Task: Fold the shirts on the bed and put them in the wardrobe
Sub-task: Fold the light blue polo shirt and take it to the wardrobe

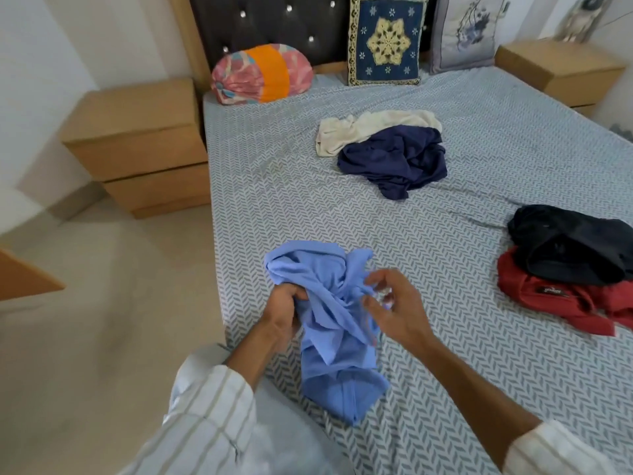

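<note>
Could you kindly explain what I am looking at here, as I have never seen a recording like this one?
There is no machine: a person wears one camera on the head, looking forward and down at their own two hands. They stand at a bed with a patterned sheet. The left hand has a grip on a crumpled light blue shirt; the right hand has curled fingers at the cloth, though blur hides whether it pinches it. Unfolded on the bed lie a cream shirt, a navy shirt, a black shirt and a red shirt partly under it.
</note>
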